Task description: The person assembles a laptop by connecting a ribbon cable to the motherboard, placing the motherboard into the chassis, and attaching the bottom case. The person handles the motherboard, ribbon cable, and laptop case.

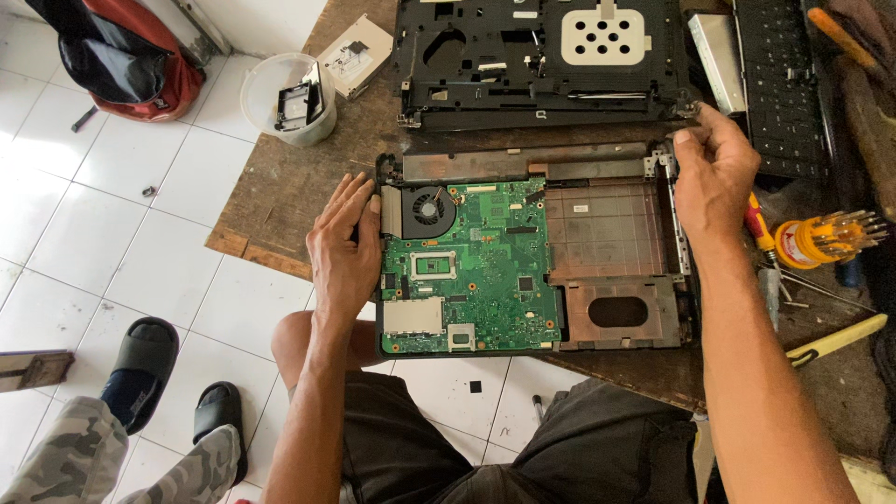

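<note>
My left hand (343, 245) lies flat along the left edge of the opened laptop base (611, 252), fingers stretched out and pressing against the side by the cooling fan (427, 209); that grip is apart, clamped on nothing. My right hand (714, 173) sits at the upper right corner of the base, fingers curled together and pinched at the metal hinge bracket (665, 161) there. Whether it holds a screw or only the bracket I cannot tell.

The green motherboard (471, 271) fills the left half of the base, in the middle of the frame, just right of my left palm and well left of my right hand.

The risks, as I judge them: the base hangs a little over the near edge of the wooden desk (280, 187), so a hard push could tip it toward my lap. A slipping left hand could scrape the fan or the board's small parts. Prying at the corner might bend the bracket.
</note>
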